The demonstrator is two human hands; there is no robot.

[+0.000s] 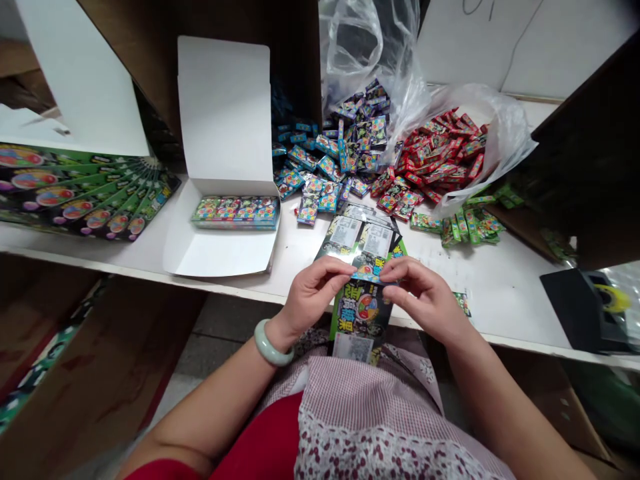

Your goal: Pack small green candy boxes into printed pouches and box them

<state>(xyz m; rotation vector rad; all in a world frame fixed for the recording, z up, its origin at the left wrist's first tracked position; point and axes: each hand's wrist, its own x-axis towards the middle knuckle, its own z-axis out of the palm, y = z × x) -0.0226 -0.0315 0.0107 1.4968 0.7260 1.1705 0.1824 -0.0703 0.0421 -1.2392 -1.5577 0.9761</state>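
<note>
My left hand [314, 295] and my right hand [424, 297] pinch opposite ends of a small blue printed packet [369, 269] between thumbs and fingers. Below it, a green printed card [360, 312] rests against my lap and the shelf edge, partly under my hands. More printed cards with barcode panels [360, 235] lie just beyond my hands. An open white cardboard box [225, 153] holds a row of multicoloured packets [235, 212]. Loose blue, red and green packets lie in heaps farther ahead.
A white shelf [490, 287] runs across the view, with a plastic bag [480, 127] among the red packets and another [365, 47] at the back. Fanned green printed cards [80, 193] lie at left. A black object [580, 310] sits at right; cardboard panels flank the shelf.
</note>
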